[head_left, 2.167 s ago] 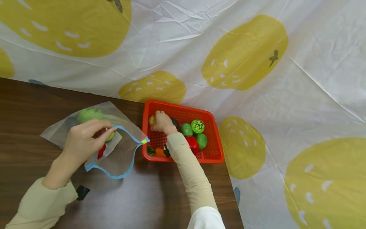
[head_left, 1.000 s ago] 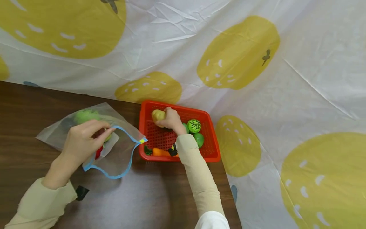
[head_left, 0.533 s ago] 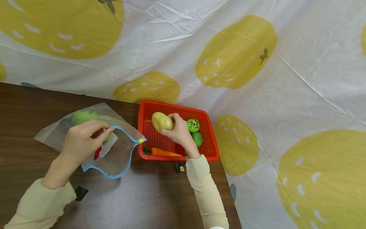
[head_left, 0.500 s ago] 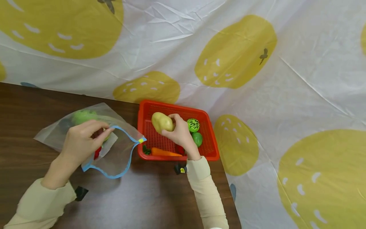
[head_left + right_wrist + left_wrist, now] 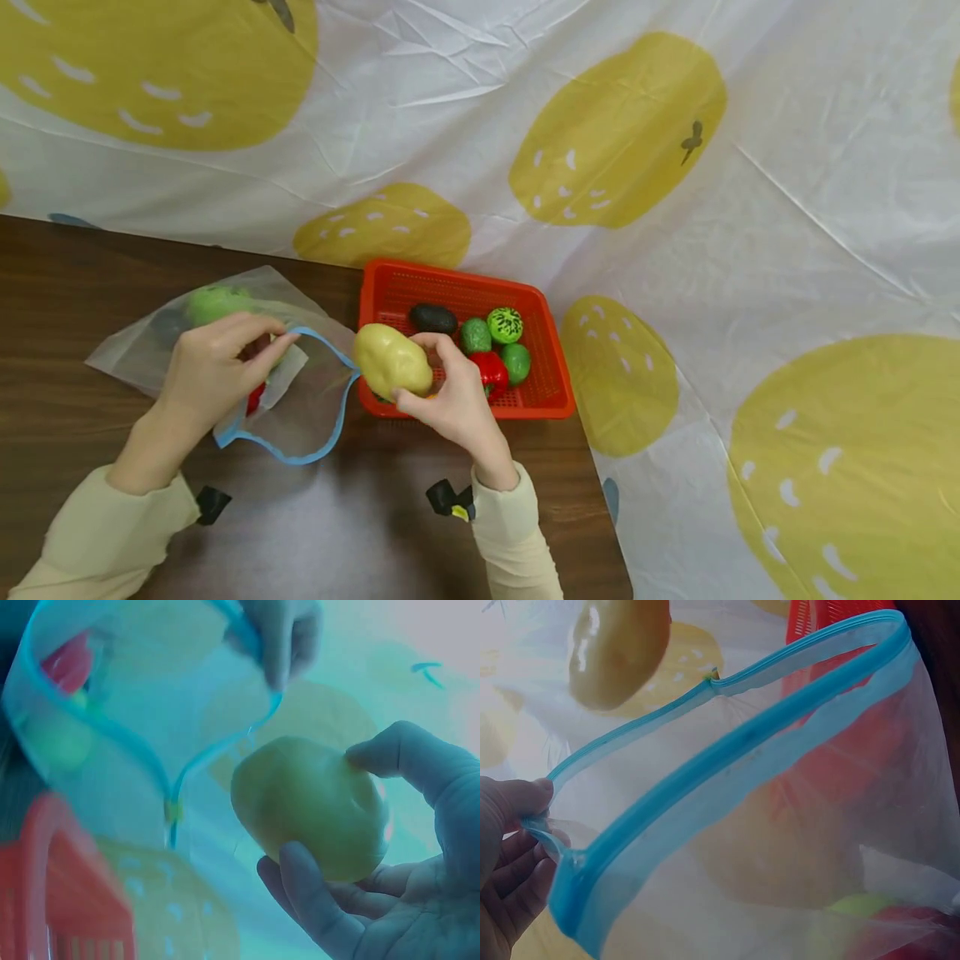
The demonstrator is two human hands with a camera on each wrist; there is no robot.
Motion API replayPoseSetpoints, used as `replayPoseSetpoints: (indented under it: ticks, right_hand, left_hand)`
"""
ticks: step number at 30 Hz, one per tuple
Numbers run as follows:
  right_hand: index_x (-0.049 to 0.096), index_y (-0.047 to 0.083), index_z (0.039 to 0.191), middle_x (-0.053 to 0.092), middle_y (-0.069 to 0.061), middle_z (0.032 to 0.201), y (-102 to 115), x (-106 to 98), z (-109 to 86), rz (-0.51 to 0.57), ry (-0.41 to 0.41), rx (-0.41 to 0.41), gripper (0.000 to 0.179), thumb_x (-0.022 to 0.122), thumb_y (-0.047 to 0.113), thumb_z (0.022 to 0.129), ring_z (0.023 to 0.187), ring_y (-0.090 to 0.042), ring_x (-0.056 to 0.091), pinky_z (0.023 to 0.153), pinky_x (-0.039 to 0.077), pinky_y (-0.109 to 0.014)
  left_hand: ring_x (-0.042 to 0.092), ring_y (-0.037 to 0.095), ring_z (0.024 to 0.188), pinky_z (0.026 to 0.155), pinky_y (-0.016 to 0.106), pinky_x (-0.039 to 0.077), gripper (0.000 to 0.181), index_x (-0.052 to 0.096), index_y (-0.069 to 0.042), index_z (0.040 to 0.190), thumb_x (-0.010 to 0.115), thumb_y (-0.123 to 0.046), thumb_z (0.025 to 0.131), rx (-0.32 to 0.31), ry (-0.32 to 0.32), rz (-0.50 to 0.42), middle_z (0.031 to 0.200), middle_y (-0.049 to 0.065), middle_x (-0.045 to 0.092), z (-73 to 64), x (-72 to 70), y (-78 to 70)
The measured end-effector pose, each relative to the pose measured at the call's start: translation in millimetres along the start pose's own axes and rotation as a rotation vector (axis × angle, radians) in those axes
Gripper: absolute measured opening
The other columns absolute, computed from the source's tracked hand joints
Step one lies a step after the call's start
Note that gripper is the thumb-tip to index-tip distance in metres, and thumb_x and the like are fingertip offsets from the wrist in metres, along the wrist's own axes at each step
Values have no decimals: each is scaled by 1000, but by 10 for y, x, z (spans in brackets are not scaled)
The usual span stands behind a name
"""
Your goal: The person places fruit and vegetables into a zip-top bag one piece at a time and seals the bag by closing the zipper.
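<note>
Between the thumb and fingers of my right hand (image 5: 459,398) is a yellow potato (image 5: 390,360), raised over the near left corner of the red basket (image 5: 551,367). My left hand (image 5: 217,358) pinches the blue-edged rim of a clear zip bag (image 5: 300,458), whose mouth gapes toward the potato. Inside the bag lie a green vegetable (image 5: 213,304) and something red (image 5: 255,398), both blurred by the plastic. In the right wrist view the potato (image 5: 307,810) is apart from the bag's rim (image 5: 142,750). The left wrist view shows thumb and fingers on the rim's corner.
The basket holds a dark avocado-like item (image 5: 433,318), a textured green one (image 5: 476,336), a striped green ball (image 5: 505,325), a smooth green one (image 5: 516,363) and a red bell pepper (image 5: 491,373). A patterned cloth (image 5: 480,125) hangs behind the wooden table (image 5: 45,333).
My right hand gripped the potato in the basket, lifted it and carried it left and nearer, toward the bag's mouth. My left hand keeps its hold on the rim.
</note>
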State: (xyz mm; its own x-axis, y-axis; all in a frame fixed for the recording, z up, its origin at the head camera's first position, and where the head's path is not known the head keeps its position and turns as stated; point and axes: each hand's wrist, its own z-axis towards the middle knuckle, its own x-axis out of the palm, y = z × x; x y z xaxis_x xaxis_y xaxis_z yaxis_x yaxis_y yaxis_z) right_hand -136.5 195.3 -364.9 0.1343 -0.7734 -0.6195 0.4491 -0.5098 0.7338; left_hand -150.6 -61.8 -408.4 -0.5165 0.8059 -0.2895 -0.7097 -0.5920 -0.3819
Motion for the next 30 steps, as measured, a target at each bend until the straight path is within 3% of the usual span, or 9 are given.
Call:
replayPoseSetpoints:
  ticks: [6, 9, 13, 16, 21, 26, 30]
  right_hand:
    - [53, 3, 117, 62, -13, 103, 70, 254, -200, 93, -3, -30, 54, 76, 3, 69, 89, -21, 59, 57, 54, -27]
    - [53, 4, 116, 62, -12, 101, 76, 453, -252, 79, -5, -59, 53, 76, 5, 69, 86, -18, 60, 57, 53, -21]
    - [52, 3, 115, 60, -10, 100, 70, 756, -245, -28, -41, -117, 52, 75, 9, 69, 83, -13, 56, 66, 48, -13]
    - [51, 2, 116, 57, -9, 101, 70, 956, -198, -117, -74, -137, 53, 75, 10, 69, 82, -11, 53, 68, 43, -10]
    - [51, 1, 117, 58, -7, 103, 44, 1184, -35, -210, -87, -102, 52, 75, 13, 73, 82, -7, 52, 69, 39, -7]
    - [50, 1, 122, 60, -7, 104, -12, 1343, 165, -212, -30, -48, 56, 76, 16, 75, 81, -5, 51, 66, 38, -5]
    - [52, 3, 120, 59, -4, 99, -40, 1455, 296, -220, 19, -58, 51, 75, 14, 75, 80, -4, 49, 65, 36, -4]
  left_hand:
    - [44, 10, 47, 45, 20, 36, 56, 65, -2, 69, 45, -47, 96, 8, -8, -3, 58, 3, 57, 20, 10, -16]
    - [44, 10, 48, 45, 21, 36, 57, 65, -2, 69, 45, -47, 96, 10, -9, 4, 58, 3, 56, 32, 11, -24]
    - [44, 11, 47, 44, 21, 36, 58, 65, -1, 68, 44, -47, 96, 17, -6, 4, 58, 4, 57, 36, 17, -32]
    - [44, 11, 46, 43, 21, 37, 58, 64, -1, 67, 43, -47, 96, 23, -2, 7, 58, 5, 57, 29, 24, -31]
    - [47, 12, 46, 43, 23, 39, 58, 65, -1, 68, 43, -46, 97, 28, 8, 12, 61, 7, 61, 21, 25, -21]
    - [51, 15, 48, 44, 27, 42, 58, 66, 0, 69, 43, -45, 97, 34, 20, -1, 66, 9, 64, 19, 26, -38]
    - [57, 18, 54, 48, 31, 44, 56, 67, -1, 70, 43, -44, 97, 36, 36, -17, 69, 9, 65, 10, 39, -51]
